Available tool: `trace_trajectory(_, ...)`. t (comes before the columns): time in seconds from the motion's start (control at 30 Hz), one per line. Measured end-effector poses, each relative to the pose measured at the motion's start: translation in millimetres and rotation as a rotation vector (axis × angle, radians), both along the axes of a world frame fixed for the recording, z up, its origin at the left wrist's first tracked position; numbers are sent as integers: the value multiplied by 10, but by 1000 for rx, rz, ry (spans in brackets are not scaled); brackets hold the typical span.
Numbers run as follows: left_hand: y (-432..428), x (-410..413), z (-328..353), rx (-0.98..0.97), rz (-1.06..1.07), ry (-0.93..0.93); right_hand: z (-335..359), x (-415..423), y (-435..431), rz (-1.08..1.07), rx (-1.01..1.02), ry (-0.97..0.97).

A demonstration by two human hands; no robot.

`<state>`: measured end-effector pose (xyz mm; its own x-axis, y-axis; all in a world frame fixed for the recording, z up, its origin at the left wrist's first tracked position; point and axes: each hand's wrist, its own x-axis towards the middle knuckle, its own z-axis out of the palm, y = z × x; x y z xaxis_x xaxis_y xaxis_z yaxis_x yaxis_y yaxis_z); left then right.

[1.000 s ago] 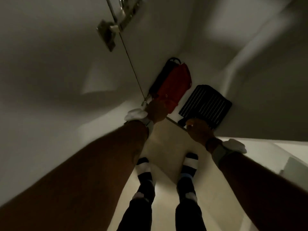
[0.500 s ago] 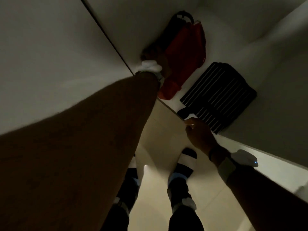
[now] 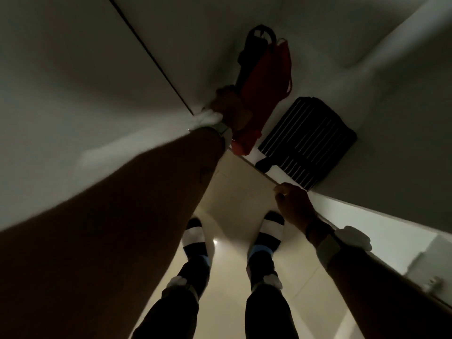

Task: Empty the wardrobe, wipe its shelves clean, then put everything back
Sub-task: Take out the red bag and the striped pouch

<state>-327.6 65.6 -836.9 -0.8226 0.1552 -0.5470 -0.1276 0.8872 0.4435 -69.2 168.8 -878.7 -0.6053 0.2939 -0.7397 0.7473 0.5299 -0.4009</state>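
My left hand [image 3: 228, 106] is reaching down and touching the near left side of the red bag [image 3: 266, 77]. It is so dark that I cannot tell if my fingers are closing round the bag or only pressing on it. My right hand [image 3: 294, 204] is waiting in front of the red bag and off to its right. Its fingers are bending at the front edge of the bottom shelf [image 3: 278, 173], and I cannot tell if they are gripping that edge. It is carrying nothing.

The red bag is lying on the bottom shelf of the wardrobe. A dark bag with loop handles [image 3: 259, 37] is pressing against the red bag's far left side. A striped cloth [image 3: 310, 138] is lying folded just to the right of the red bag, not touching it. My feet in striped socks [image 3: 195, 238] are standing on the floor [image 3: 234, 192] in front of the red bag.

I think I am getting ready to lift the red bag out. It looks soft and floppy, so a grip on one corner could be slipping and the bag could be dropping by my feet. The dark bag could be coming along too and tumbling out. The thin red strap could be catching on the striped cloth and dragging it.
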Motion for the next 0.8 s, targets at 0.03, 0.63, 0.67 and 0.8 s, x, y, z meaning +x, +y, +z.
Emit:
trace_trajectory(0.03,-75,121,188,30,13,-7,155,8,-31,-36,-3,8)
trace_trajectory(0.63,-1617,2143,3100,178,-415,-162,2742,1904,-1320,-846,25,164)
trace_trajectory(0.67,-1708,2279,3338,180,-470,-174,2934,2152,-1435,-901,33,180)
trace_trajectory(0.8,-1980,2669,4078,204,-674,-171,3443,2901,-1710,-1156,52,369)
